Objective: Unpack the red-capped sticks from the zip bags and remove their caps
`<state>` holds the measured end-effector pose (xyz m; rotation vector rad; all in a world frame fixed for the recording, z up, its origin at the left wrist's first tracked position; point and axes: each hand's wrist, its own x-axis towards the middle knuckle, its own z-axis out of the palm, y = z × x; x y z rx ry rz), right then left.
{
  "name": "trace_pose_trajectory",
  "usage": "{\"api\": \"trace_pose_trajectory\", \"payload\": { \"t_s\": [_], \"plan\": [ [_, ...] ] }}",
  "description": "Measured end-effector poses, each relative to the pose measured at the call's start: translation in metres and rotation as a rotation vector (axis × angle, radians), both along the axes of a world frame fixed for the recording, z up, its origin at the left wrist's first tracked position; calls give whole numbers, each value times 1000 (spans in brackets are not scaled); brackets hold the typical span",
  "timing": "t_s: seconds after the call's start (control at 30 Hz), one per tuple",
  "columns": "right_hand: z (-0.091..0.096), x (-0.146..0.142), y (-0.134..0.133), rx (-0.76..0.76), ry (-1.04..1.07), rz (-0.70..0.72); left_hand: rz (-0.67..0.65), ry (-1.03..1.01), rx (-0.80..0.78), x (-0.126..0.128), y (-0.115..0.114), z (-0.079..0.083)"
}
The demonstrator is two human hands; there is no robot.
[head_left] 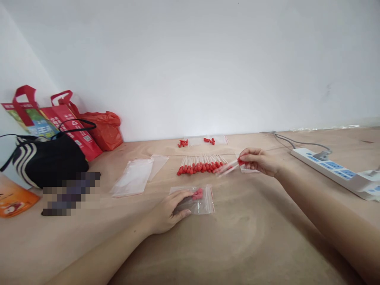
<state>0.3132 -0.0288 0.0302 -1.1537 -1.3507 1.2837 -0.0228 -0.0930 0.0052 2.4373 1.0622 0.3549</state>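
My left hand (172,209) lies over a clear zip bag (204,205), its thumb and fingers apart and touching the plastic. Small red pieces (198,194) show in that bag by the fingertips. To the right, my right hand (259,161) pinches a few white red-ended sticks (227,169) just above the table; they are blurred, their pale stems pointing left and down. Beside them is a row of similar red-ended sticks (202,167), red ends toward me. Under my right hand, another clear bag (248,170) is partly hidden.
Flat clear bags (133,178) lie at left. Two small red groups (183,143) sit near the wall beside more bags. A white power strip (335,168) with grey cables is at right. Shopping bags (71,126) and a black bag (53,162) stand at far left.
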Motion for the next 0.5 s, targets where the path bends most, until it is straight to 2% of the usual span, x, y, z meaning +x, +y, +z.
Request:
{"api": "trace_pose_trajectory", "payload": {
  "t_s": [0.1, 0.17, 0.23, 0.37, 0.5],
  "plan": [
    [-8, 11, 10, 170, -52, -289, 3, 10, -2, -1, 0, 0],
    [-20, 7, 15, 279, -201, -447, -1, 8, 3, 0, 0, 0],
    [-33, -2, 19, 395, -360, -540, 0, 5, 10, 0, 1, -1],
    [-52, -21, 26, 721, -663, -527, 4, 12, 11, 0, 1, -1],
    [-57, -29, 29, 844, -807, -395, 1, 21, -4, -1, 1, -2]
  ]
}}
